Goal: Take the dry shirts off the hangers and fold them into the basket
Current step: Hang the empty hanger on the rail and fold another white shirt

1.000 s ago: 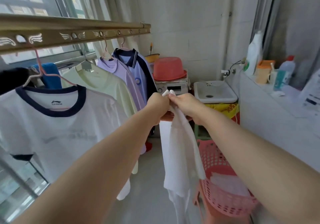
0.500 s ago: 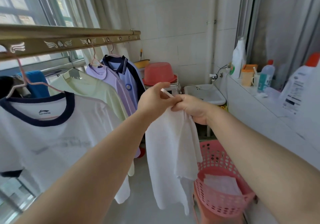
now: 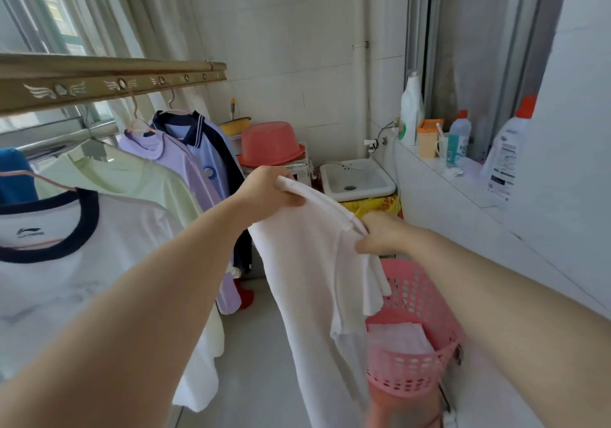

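Hanging in the air between two hands, a plain white cotton shirt droops in front of the left rim of a pink perforated plastic basket, which stands beside the tiled ledge. The left hand, held higher, clenches one end of the neckline. The right hand, lower, pinches the other end, so the collar edge slants down between them. A folded white garment lies at the basket's bottom. Along the brass-coloured drying rail four shirts hang on hangers: a white shirt with navy collar nearest, a pale green shirt, a lilac shirt, and a blue polo at the rail's far end.
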`<control>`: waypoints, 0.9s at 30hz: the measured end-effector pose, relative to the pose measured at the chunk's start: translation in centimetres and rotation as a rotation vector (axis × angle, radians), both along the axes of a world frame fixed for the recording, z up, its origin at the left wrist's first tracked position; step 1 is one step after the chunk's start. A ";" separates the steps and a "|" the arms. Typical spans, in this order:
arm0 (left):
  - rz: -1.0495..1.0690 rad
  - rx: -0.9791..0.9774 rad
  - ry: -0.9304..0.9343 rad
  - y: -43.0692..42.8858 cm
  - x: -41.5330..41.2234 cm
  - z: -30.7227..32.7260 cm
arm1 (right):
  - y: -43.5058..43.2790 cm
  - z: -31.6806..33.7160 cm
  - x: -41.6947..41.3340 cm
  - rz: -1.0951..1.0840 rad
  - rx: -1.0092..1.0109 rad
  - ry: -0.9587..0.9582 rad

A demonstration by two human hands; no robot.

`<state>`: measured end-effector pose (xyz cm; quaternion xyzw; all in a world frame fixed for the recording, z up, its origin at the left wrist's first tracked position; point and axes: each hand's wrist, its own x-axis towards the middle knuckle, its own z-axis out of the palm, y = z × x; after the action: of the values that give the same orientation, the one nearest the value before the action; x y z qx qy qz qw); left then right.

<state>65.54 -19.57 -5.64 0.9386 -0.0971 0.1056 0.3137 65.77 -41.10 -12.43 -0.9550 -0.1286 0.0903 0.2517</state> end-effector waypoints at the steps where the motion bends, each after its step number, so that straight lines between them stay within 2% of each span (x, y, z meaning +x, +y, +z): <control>1: 0.007 0.028 -0.004 0.0 0.4 0.0 | -0.8 -0.6 0.1 -0.041 -0.012 -0.011; 4: 0.004 0.165 0.035 -0.7 1.5 0.3 | -3.0 -1.0 0.9 -0.172 -0.073 -0.153; 6: 0.035 0.297 0.029 -1.3 2.2 0.6 | -3.9 -0.6 1.7 -0.260 -0.046 -0.174; 9: 0.156 0.516 -0.091 -3.0 3.1 1.5 | -5.1 0.3 2.8 -0.369 0.034 -0.166; 11: 0.238 0.573 -0.172 -4.0 3.7 2.1 | -5.8 1.0 3.7 -0.410 -0.017 -0.295; 13: 0.251 0.494 -0.176 -5.0 5.1 2.7 | -6.5 1.7 4.6 -0.434 -0.001 -0.430; 16: 0.248 0.217 -0.120 -6.3 7.7 3.4 | -7.6 3.0 6.4 -0.433 0.114 -0.565; 19: 0.291 0.067 -0.216 -7.9 10.4 3.9 | -8.9 4.7 8.6 -0.441 0.245 -0.629; 23: 0.294 -0.035 -0.365 -10.6 12.7 3.9 | -11.0 6.0 10.8 -0.500 0.382 -0.674; 27: 0.241 0.016 -0.327 -12.7 13.4 2.5 | -12.8 4.4 11.2 -0.529 0.339 -0.619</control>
<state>78.97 -32.28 -3.11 0.9162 -0.0347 0.2928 0.2713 76.99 -53.92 -8.04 -0.8822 0.0381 -0.2902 0.3688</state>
